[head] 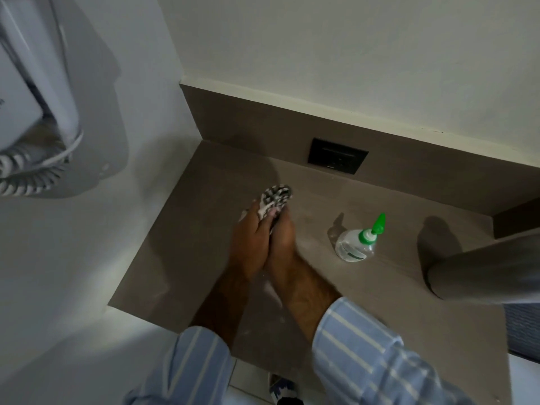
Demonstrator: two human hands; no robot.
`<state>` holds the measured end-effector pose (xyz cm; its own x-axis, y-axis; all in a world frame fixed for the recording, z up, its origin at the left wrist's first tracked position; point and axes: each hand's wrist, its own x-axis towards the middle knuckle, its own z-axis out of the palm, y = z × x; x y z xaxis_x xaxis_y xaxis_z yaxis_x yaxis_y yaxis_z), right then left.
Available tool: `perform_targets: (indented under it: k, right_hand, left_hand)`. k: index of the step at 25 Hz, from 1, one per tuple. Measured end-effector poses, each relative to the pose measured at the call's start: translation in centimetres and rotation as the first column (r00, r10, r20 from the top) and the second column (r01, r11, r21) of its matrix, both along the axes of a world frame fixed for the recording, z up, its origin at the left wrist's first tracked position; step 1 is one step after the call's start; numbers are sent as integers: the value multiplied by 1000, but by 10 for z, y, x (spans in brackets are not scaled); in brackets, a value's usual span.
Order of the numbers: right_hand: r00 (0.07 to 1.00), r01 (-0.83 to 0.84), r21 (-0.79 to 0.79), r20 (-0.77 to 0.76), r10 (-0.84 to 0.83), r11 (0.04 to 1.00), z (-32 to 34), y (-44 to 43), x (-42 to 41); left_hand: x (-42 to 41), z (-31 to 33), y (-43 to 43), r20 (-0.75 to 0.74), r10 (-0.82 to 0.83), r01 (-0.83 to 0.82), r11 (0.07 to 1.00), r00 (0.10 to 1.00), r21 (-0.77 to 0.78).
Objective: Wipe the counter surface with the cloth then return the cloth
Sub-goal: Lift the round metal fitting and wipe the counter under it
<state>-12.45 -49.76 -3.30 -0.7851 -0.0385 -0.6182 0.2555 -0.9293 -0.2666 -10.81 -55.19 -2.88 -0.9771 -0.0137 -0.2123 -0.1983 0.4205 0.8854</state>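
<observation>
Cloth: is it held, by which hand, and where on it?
Both the left hand and right hand clasp the checked cloth by its near end; the far end sticks out.

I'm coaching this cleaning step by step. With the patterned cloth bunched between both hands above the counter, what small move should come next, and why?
Probably lower the black-and-white patterned cloth flat onto the brown counter and start a stroke. Both the left hand and right hand grip it bunched, and pale dusty smears show near the forearms. The clear green-capped bottle stands to the right, apart.
</observation>
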Motion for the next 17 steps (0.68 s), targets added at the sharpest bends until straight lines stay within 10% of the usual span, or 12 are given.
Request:
perform_targets:
  k: [6, 10, 17]
  right_hand:
    - [999, 43, 196, -38, -37, 980, 45, 61, -38]
    - [997, -2, 287, -70, 23, 958, 55, 64, -55]
    - [973, -221, 577, 185, 137, 786, 18, 59, -49]
  left_hand:
    - [-14, -29, -90, -220, 393, -444, 849, 893, -286]
    - [-23, -74, -50, -164, -71, -53, 761, 984, -647]
    - [79, -75, -36, -264, -591, 409, 756, 762, -511]
